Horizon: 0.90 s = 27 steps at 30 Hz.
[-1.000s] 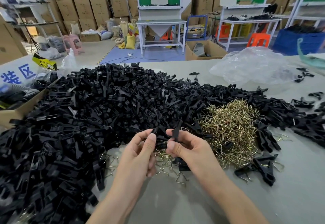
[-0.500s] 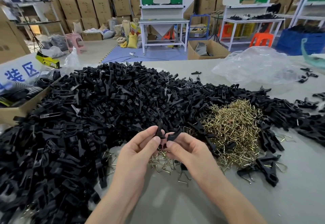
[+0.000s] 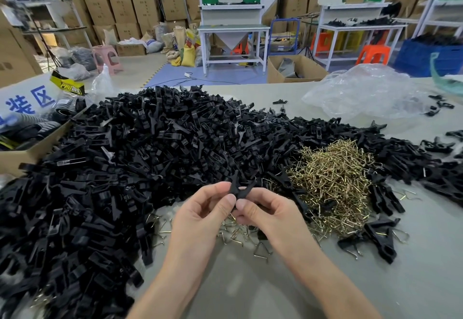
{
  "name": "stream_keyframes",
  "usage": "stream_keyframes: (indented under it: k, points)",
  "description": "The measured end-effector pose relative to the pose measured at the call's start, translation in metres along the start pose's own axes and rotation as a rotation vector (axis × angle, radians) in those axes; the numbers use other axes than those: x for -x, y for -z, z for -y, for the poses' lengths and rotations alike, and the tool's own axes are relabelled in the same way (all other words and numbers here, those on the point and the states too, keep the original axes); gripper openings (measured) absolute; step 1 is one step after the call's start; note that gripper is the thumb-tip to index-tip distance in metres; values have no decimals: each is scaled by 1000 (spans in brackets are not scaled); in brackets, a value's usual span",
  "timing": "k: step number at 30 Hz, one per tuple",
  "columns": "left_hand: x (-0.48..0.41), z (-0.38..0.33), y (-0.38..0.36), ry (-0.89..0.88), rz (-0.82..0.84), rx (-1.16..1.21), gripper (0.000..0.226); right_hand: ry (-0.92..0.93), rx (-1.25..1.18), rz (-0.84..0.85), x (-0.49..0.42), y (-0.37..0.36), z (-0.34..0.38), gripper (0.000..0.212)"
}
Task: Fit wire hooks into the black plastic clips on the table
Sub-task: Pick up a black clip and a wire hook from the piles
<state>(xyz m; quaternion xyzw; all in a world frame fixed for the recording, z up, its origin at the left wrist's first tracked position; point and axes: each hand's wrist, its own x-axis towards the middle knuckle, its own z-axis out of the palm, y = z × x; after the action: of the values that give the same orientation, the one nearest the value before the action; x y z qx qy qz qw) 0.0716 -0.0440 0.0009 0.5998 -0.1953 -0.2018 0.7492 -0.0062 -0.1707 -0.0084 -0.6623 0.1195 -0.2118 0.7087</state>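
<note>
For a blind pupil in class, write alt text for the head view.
The left hand and right hand pinch one black clip between them over a grey table. A pile of black clips spreads left; a heap of wire hooks lies right.

We are in a factory assembly and packing hall. Along the far wall, brown cardboard boxes (image 3: 120, 0) stand stacked high. In front of them we see white metal workbenches (image 3: 233, 27) with green back panels, orange plastic stools (image 3: 373, 54) to the far right, a pink stool (image 3: 107, 58) and filled sacks (image 3: 188, 54) on the floor to the far left. Near us, a grey table (image 3: 426, 281) bears a huge heap of black plastic clips (image 3: 150, 155) and a mound of brass-coloured wire hooks (image 3: 333, 180).
</note>
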Motion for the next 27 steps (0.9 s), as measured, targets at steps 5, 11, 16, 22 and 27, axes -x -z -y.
stream_keyframes:
  k: [5, 11, 16, 22, 27]
  points:
    - [-1, 0, -1, 0, 2, 52, 29, -14, -23, -5, 0, -1, 1, 16]
    - [0, 1, -1, -8, 19, -28, 20, -17, -50, -14, 1, -1, 3, 15]
    - [5, -3, -5, -98, 28, -171, 23, -18, -45, -53, 0, 1, 5, 19]
    - [5, -5, -4, -183, 45, -220, 26, -29, -54, -36, 2, 3, 7, 25]
    - [5, -1, -2, -205, 3, -382, 29, -27, -37, 20, 4, 2, 9, 30]
